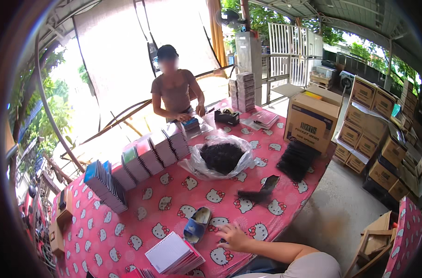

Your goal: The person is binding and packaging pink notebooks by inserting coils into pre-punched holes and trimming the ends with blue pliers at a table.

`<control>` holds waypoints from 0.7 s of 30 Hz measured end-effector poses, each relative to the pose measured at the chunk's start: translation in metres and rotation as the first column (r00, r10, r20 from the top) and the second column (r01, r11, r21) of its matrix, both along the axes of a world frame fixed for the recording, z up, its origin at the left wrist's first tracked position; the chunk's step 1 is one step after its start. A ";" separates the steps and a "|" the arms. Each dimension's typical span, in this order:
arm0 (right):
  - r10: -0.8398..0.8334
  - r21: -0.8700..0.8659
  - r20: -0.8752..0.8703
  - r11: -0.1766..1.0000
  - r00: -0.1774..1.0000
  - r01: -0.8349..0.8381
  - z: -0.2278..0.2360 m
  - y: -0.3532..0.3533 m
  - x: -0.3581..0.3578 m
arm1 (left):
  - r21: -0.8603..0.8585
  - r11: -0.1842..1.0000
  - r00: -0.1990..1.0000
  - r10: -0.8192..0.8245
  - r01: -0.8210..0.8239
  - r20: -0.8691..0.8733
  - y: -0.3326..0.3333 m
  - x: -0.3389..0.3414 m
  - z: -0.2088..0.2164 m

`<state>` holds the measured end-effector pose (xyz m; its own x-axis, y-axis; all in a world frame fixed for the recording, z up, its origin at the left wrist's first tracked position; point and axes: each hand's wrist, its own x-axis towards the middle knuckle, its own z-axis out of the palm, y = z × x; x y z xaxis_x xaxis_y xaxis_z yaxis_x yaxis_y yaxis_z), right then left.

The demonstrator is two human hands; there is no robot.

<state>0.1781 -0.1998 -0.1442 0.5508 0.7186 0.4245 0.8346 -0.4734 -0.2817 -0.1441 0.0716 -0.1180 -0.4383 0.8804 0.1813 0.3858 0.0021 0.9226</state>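
My right hand (233, 237) reaches in from the lower right, low over the pink patterned tablecloth (174, 208). Its fingers are spread, and a small dark thing shows under the fingertips; whether they touch it I cannot tell. Just left of the hand lies a blue slipper (197, 225). Closer to me, a stack of loose notebooks (171, 254) has a white punched page on top and pink edges below. Beyond the hand are some loose black binding coils (255, 195). My left hand is out of the picture.
A plastic bag of black coils (222, 157) sits mid-table, with a coil bundle (296, 161) to its right. Rows of spiral notebooks (137, 160) line the left. Across stands a co-worker (176, 90) handling notebooks, near a tape dispenser (226, 116) and a cardboard box (312, 119).
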 end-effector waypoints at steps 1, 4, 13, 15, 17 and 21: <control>0.110 0.184 -0.140 0.979 0.984 -0.083 0.009 0.014 0.005 | 0.001 1.000 1.000 -0.014 0.014 0.005 -0.007 0.013 0.007; 0.322 0.515 -0.291 0.846 0.901 -0.137 0.054 0.069 0.014 | 0.196 0.974 0.994 -0.105 0.110 -0.038 -0.010 0.024 -0.003; 0.436 0.197 -0.671 0.885 0.599 -0.422 0.086 0.156 0.019 | 0.286 0.945 0.971 -0.094 0.156 -0.220 -0.018 0.026 0.022; 0.446 0.177 -0.600 0.884 0.665 -0.433 0.084 0.158 0.022 | 0.311 0.941 0.960 -0.044 0.133 -0.276 -0.023 0.037 0.055; 0.430 0.129 -0.564 0.889 0.705 -0.439 0.090 0.153 0.024 | 0.227 0.962 0.958 -0.087 0.153 -0.274 -0.028 0.048 0.081; 0.431 0.260 -0.298 0.895 0.852 -0.362 0.116 0.141 0.006 | 0.495 0.641 0.664 -0.730 0.586 0.160 -0.036 0.077 0.094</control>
